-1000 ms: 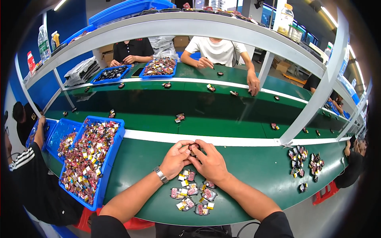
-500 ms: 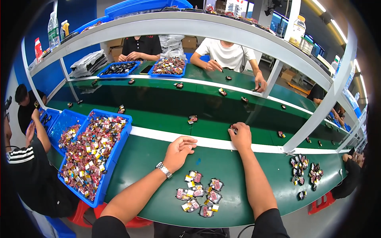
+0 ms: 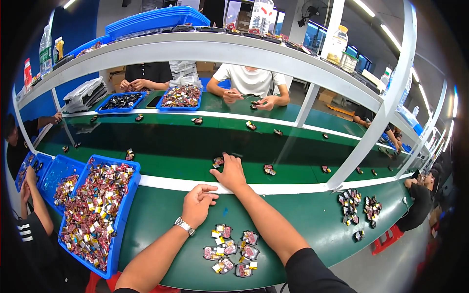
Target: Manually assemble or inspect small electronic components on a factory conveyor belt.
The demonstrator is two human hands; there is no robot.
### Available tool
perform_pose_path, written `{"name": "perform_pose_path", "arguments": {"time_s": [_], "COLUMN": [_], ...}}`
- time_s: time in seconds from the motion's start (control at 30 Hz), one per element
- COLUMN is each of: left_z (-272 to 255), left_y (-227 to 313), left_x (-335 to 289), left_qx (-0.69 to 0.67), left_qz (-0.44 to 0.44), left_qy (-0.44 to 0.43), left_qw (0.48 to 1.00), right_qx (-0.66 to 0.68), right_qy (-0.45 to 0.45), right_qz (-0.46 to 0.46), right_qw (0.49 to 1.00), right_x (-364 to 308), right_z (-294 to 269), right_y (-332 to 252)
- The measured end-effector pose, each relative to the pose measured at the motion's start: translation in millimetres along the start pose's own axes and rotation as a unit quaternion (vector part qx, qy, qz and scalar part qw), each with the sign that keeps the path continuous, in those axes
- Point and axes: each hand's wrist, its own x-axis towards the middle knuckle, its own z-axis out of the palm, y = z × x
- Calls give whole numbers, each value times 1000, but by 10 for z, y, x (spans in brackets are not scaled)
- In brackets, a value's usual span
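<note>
Over the near part of the green belt, my right hand (image 3: 230,172) has its thumb and fingers closed around a small circuit-board unit (image 3: 218,162) with a dark casing and reddish board. My left hand (image 3: 197,205), a metal watch at its wrist, hovers by the white belt edge with fingers loosely bent and nothing visible in them. Between my forearms, several like units (image 3: 250,252) lie grouped on the green tabletop, showing reddish boards, clear-looking casings and white and yellow pieces. Another unit (image 3: 269,169) rests on the belt right of my right hand.
A blue tray (image 3: 132,195) heaped with small boards stands at left, beside more blue trays. Further units (image 3: 350,205) lie grouped at right. A white shelf frame (image 3: 364,134) spans the belt. Across it, co-workers handle parts; others sit at both sides.
My right hand has left one unit on the belt and moved left onto another. My left hand stays near the belt edge, its fingers more bent. The whole view has shifted.
</note>
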Motion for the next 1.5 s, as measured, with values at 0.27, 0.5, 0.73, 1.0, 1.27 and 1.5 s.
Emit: {"name": "perform_pose_path", "arguments": {"time_s": [0.27, 0.5, 0.73, 1.0, 1.27, 1.5], "left_z": [-3, -21, -142, -11, 84, 206], "left_y": [-54, 83, 257, 224, 180, 143], "left_x": [35, 51, 6, -43, -118, -124], "left_qx": [-4, -39, -164, -200, -208, -192], "left_qz": [10, -20, -245, -196, -146, -146], "left_qy": [-9, 27, -268, -222, -180, -164], "left_qw": [1000, 999, 917, 934, 950, 956], "right_qx": [-35, 204, 226, 174, 83, 54], "right_qy": [85, 44, -136, 9, 98, 97], "right_qz": [0, -73, -219, -264, -271, -301], "right_qw": [996, 975, 939, 949, 954, 947], "right_x": [169, -243, -1120, -1303, -1208, -1207], "right_z": [157, -431, -1106, -1133, -979, -909], "right_y": [112, 6, -110, -55, -96, 9]}}
